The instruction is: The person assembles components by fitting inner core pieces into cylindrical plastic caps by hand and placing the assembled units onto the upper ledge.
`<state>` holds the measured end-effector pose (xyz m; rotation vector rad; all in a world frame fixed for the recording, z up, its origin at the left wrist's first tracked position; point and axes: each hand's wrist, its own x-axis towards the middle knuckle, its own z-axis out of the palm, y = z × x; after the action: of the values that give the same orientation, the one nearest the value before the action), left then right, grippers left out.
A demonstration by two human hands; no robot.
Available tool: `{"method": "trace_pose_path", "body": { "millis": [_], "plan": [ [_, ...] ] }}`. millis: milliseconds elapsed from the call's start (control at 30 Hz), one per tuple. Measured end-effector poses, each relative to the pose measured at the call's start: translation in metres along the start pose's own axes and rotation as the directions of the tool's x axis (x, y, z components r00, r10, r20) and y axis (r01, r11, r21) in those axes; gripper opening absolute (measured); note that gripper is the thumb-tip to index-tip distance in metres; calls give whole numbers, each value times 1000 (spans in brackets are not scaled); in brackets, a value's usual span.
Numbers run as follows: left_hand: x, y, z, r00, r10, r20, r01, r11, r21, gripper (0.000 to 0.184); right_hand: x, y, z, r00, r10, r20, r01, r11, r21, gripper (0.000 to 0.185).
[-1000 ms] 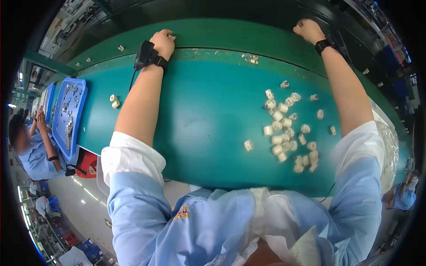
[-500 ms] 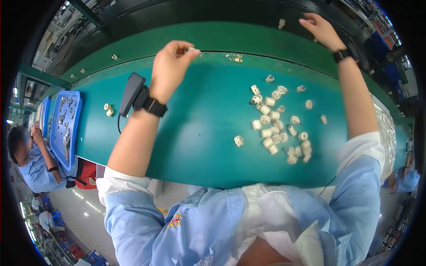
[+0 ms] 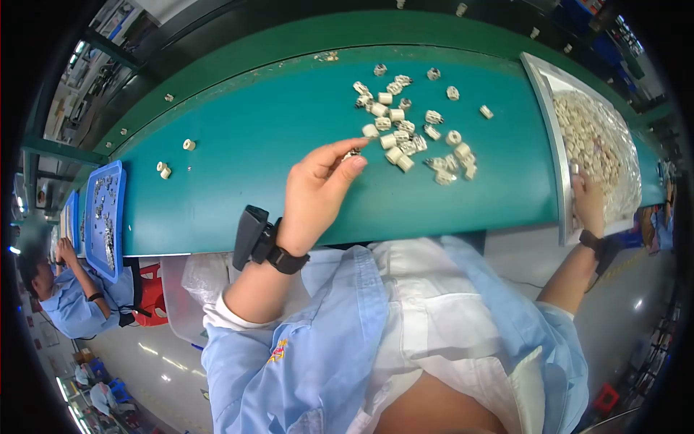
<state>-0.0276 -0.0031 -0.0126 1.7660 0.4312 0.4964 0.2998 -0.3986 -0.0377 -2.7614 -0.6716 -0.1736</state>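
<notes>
Below the near edge of my green surface [image 3: 238,159] I see a glossy grey floor [image 3: 170,369] with pale streaks of reflected light [image 3: 148,349], and a red stool [image 3: 153,307] near the left corner. Beyond the far edge I face a dark band [image 3: 289,23]; past the far left corner, green frame bars [image 3: 65,148] cross a cluttered, blurry background.

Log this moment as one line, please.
left hand: pinching small part | right hand: at tray of pale parts | loose pieces: on green bench
</notes>
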Motion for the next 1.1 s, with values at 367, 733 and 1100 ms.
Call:
{"method": "trace_pose_path", "body": {
  "millis": [367,733,1100],
  "plan": [
    [-34,1,41,998,37,58,-45,991,130,31,21,-9,3,994,100,-47,-97,993,68,31],
    [-36,5,52,994,-74,82,94,958,-271,29,-17,-95,-39,997,-65,-33,44,175,984,30],
    [-37,17,57,986,50,161,-12,974,-227,25,-59,-224,8,816,-563,132,-288,-197,937,47]
  ]
}}
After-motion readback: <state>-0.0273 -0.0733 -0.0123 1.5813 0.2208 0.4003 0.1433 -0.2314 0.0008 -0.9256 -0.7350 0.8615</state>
